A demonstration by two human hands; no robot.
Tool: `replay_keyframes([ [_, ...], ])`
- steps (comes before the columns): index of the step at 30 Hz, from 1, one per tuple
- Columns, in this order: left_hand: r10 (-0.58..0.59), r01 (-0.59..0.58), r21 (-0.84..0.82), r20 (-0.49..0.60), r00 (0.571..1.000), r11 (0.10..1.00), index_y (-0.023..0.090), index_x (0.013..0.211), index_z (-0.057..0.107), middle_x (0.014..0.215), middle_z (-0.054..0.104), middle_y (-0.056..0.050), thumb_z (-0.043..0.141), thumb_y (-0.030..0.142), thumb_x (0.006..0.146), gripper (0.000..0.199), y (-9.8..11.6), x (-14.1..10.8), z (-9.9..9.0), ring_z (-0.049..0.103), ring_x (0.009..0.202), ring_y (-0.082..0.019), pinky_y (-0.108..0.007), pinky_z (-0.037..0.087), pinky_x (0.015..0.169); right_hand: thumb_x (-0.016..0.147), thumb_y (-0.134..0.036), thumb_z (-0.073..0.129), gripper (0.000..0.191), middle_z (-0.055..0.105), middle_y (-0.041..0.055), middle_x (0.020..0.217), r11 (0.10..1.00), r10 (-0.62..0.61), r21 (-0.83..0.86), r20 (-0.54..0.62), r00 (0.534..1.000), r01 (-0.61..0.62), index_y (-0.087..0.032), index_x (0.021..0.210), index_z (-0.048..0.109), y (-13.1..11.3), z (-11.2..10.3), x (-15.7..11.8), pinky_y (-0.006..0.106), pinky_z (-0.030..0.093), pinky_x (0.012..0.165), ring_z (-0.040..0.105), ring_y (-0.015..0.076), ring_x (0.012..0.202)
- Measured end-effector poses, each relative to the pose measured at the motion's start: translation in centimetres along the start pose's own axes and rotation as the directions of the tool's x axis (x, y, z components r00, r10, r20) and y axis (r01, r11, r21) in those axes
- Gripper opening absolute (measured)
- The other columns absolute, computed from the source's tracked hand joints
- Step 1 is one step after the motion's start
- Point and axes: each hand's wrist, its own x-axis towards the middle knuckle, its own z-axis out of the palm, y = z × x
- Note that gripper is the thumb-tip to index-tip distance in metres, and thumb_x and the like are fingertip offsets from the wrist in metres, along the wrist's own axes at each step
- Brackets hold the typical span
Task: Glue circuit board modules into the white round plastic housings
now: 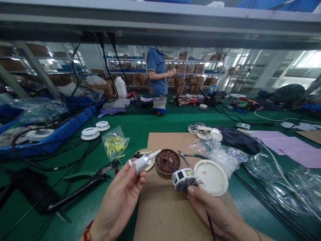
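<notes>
My left hand [125,187] is closed around a white glue tube [142,164], whose long nozzle points up and to the right. In my right hand [210,204] is a round white electronic module [184,179] with a dark circuit side, joined by thin wires to a round cream cover [212,177]. A black cable runs down from under that hand. Beyond both hands stands a round tin [167,164] of reddish-brown granules with small dark parts on top. Its lid [150,164] lies to the left, partly hidden by the tube. Everything is above or on a cardboard sheet [160,214].
Green-handled pliers [192,155] lie behind the cover. At left are a crimping tool [87,184], a bag of yellow parts [115,142] and a blue bin [50,140]. Clear plastic pieces [281,194] spread at right. A person [157,72] stands across the bench; a shelf [160,16] crosses overhead.
</notes>
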Motion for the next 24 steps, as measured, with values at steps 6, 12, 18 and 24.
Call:
replay_keyframes([
  [6, 0.091, -0.099, 0.082, 0.096, 0.991, 0.992, 0.016, 0.095, 0.066, 0.093, 0.064, -0.003, 0.071, 0.017, 0.075, 0.021, -0.4, 0.0, -0.2, 0.062, 0.069, -0.01, -0.017, 0.057, 0.063, 0.063, -0.034, 0.078, 0.057, 0.065, 0.0055, 0.106, 0.994, -0.002, -0.11, -0.012, 1.0, 0.0, -0.027, 0.116, 0.059, -0.1, 0.2, -0.2, 0.046, 0.03, 0.109, 0.054, 0.0264, 0.111],
  [12, 0.37, -0.404, 0.43, 0.164, 0.915, 0.807, 0.021, 0.096, 0.064, 0.089, 0.064, 0.001, 0.069, 0.033, 0.079, 0.022, -0.9, 0.0, -0.9, 0.061, 0.072, -0.009, -0.015, 0.054, 0.065, 0.069, -0.035, 0.078, 0.054, 0.063, 0.0053, 0.117, 0.944, -0.041, -0.325, 0.053, 0.998, 0.056, -0.028, 0.12, 0.06, -0.2, 0.3, -0.6, 0.042, 0.035, 0.108, 0.055, 0.0231, 0.114],
  [18, 0.607, -0.726, 0.666, 0.509, 0.61, 0.171, 0.025, 0.1, 0.066, 0.093, 0.065, 0.002, 0.066, 0.018, 0.079, 0.022, -1.7, -1.5, -2.4, 0.06, 0.079, -0.012, -0.018, 0.049, 0.073, 0.071, -0.038, 0.075, 0.066, 0.066, 0.0063, 0.109, 0.951, 0.106, -0.301, 0.089, 0.99, -0.074, -0.027, 0.132, 0.051, 0.0, 0.4, -0.4, 0.034, 0.055, 0.078, 0.063, 0.0172, 0.081],
  [24, 0.488, -0.698, 0.712, 0.583, 0.649, 0.078, 0.027, 0.1, 0.063, 0.093, 0.063, 0.003, 0.064, 0.016, 0.081, 0.022, -1.9, -1.9, -2.0, 0.057, 0.082, -0.012, -0.02, 0.043, 0.077, 0.07, -0.038, 0.074, 0.065, 0.063, 0.0069, 0.118, 0.94, 0.079, -0.341, 0.124, 0.989, -0.033, -0.026, 0.13, 0.053, -0.4, 0.5, -0.4, 0.046, 0.041, 0.104, 0.058, 0.0247, 0.108],
])
